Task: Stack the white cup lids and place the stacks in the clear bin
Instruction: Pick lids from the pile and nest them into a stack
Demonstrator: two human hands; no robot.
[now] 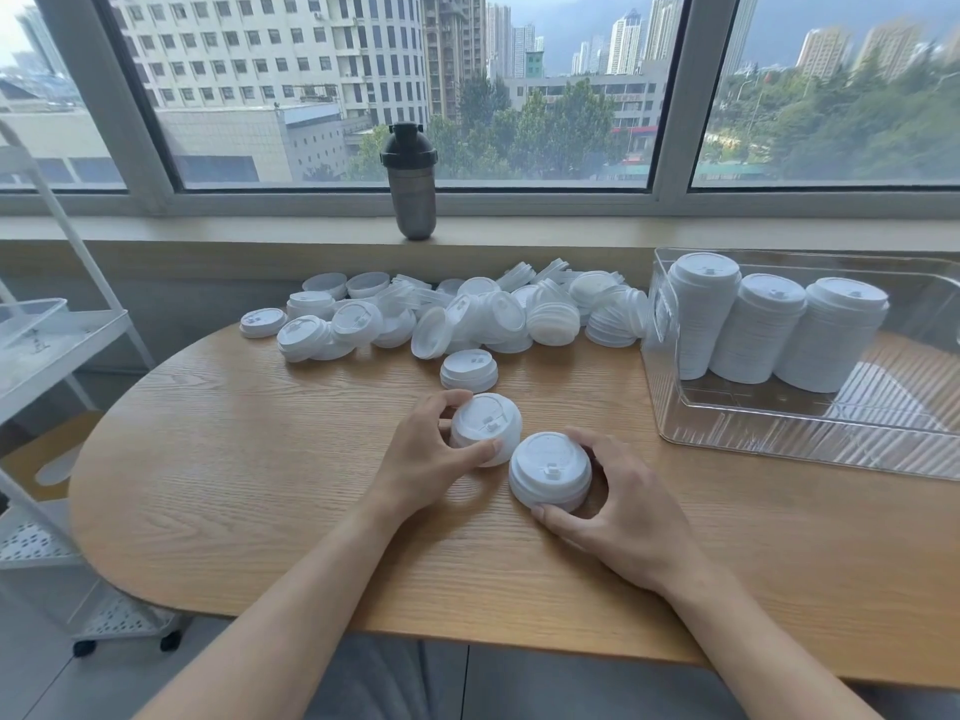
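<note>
My left hand grips a short stack of white lids near the middle of the wooden table, slightly tilted. Just to its right, my right hand curls around another short stack of lids standing on the table. A third small stack sits alone behind them. A heap of loose white lids lies along the table's far edge. The clear bin at the right holds three tall lid stacks leaning against its back left corner.
A dark shaker bottle stands on the windowsill behind the heap. A white rolling cart stands to the left of the table. The table's front edge runs just below my forearms.
</note>
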